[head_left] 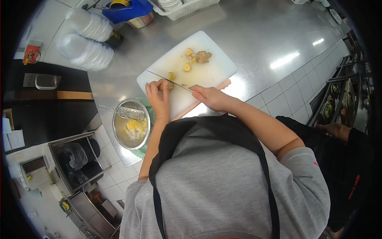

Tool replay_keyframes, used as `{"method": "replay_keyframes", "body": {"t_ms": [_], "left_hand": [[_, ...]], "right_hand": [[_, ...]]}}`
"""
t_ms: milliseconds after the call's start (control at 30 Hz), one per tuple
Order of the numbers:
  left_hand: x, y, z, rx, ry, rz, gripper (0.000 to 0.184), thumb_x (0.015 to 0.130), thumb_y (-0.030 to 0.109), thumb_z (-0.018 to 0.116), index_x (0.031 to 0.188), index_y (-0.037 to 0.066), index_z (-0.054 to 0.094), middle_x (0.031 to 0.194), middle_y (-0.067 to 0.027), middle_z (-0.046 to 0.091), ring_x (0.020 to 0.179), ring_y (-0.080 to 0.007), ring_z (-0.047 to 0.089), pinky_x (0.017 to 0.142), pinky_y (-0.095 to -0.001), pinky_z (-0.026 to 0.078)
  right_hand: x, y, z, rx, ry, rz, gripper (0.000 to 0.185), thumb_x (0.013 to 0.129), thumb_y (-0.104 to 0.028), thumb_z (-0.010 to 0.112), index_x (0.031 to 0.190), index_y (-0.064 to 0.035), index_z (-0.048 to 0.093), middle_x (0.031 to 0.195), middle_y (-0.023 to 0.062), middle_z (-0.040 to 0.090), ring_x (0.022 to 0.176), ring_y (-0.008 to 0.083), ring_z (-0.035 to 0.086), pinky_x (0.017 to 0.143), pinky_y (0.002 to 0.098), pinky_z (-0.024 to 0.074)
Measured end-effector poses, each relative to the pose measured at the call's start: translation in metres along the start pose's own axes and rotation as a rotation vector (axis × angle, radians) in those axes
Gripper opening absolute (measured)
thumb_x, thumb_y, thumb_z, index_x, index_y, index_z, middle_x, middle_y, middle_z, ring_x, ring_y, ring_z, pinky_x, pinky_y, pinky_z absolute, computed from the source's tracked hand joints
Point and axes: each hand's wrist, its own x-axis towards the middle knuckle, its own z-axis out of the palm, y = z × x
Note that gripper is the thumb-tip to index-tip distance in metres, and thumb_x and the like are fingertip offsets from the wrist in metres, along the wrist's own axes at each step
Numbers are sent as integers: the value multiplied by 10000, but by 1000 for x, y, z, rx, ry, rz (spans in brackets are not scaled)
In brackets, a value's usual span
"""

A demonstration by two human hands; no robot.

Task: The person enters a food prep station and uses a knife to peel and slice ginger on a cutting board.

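On a white cutting board (219, 71), my left hand (159, 99) grips a piece of ginger root (167, 84) near the board's left corner. My right hand (211, 98) is closed around the handle of a knife (180, 85), whose blade lies across the ginger, close to my left fingertips. A small cut yellow piece (171, 75) sits just beyond the blade. Farther up the board are a knobbly ginger root (204, 57) and several cut chunks (187, 67). Whether the blade has entered the ginger I cannot tell.
Left of the board, a metal bowl (116, 137) holds a grater (130, 113) and grated yellow matter (136, 129), with a green cloth (140, 152) beneath. Stacked plastic-wrapped containers (85, 51), a blue holder (126, 12) and a white basket (187, 11) stand behind. A person in black (338, 159) is at right.
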Motion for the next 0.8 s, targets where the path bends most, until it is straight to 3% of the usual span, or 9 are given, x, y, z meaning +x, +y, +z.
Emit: {"method": "replay_keyframes", "body": {"t_ms": [167, 300, 400, 467, 500, 567, 633, 700, 800], "left_hand": [[4, 8, -10, 10, -97, 9, 222, 866, 172, 669, 1020, 23, 610, 968, -85, 515, 798, -189, 496, 706, -299, 439], [14, 26, -23, -35, -245, -175, 255, 863, 180, 664, 1024, -4, 591, 969, -112, 489, 853, -226, 524, 745, -340, 449], [17, 26, -25, -7, -320, -189, 272, 859, 191, 668, 1031, -2, 585, 972, -98, 479, 744, -173, 539, 640, -294, 471], [23, 24, -23, -135, -411, -455, 284, 869, 208, 663, 1063, 21, 575, 994, -82, 467, 641, -123, 532, 548, -244, 492], [23, 21, -20, -135, -407, -455, 284, 869, 208, 663, 1063, 21, 575, 994, -82, 467, 641, -123, 532, 548, -244, 492], [21, 15, -13, -487, -336, -736, 280, 904, 221, 625, 1107, 39, 560, 1009, -65, 454, 614, -100, 532, 533, -226, 524], [15, 15, -11, -576, -319, -766, 285, 925, 234, 600, 1138, 54, 541, 1023, -47, 476, 645, -95, 534, 570, -232, 527], [10, 17, -7, -666, -302, -798, 291, 945, 246, 575, 1170, 69, 521, 1037, -29, 498, 675, -91, 536, 607, -238, 531], [2, 13, -2, -666, -291, -694, 252, 961, 208, 537, 1120, 13, 548, 1061, -67, 423, 681, -96, 551, 578, -224, 557]], "right_hand": [[16, -14, -6, -69, 36, 5, 398, 992, -326, 363, 1267, -66, 484, 999, 242, 633, 927, 394, 612, 834, 450, 462], [8, -5, -20, -52, 77, 0, 416, 990, -355, 371, 1289, -88, 483, 1062, 237, 628, 998, 387, 599, 892, 430, 445], [-3, -1, -34, -19, 156, 86, 408, 998, -347, 363, 1303, -98, 472, 1112, 237, 620, 1049, 379, 586, 916, 418, 438], [-14, -15, -38, 33, 153, 103, 413, 1001, -342, 364, 1313, -90, 463, 1127, 239, 612, 1066, 373, 580, 923, 410, 434], [-19, -21, -39, 83, 152, 121, 419, 1003, -336, 365, 1323, -81, 454, 1143, 241, 605, 1083, 368, 574, 931, 403, 431], [-26, -19, -34, 91, 132, 60, 425, 1005, -327, 363, 1332, -67, 445, 1154, 243, 598, 1097, 361, 568, 937, 394, 427], [-32, -18, -29, 107, 114, 7, 431, 1008, -318, 360, 1340, -53, 435, 1165, 244, 591, 1111, 355, 562, 943, 384, 423], [-39, -23, -27, 65, 40, 62, 411, 1008, -330, 370, 1355, -124, 451, 1070, 166, 624, 975, 269, 607, 894, 335, 445], [-51, -35, -27, 52, 16, 67, 410, 1010, -322, 372, 1358, -119, 446, 1074, 185, 629, 984, 295, 614, 882, 347, 452]]}}
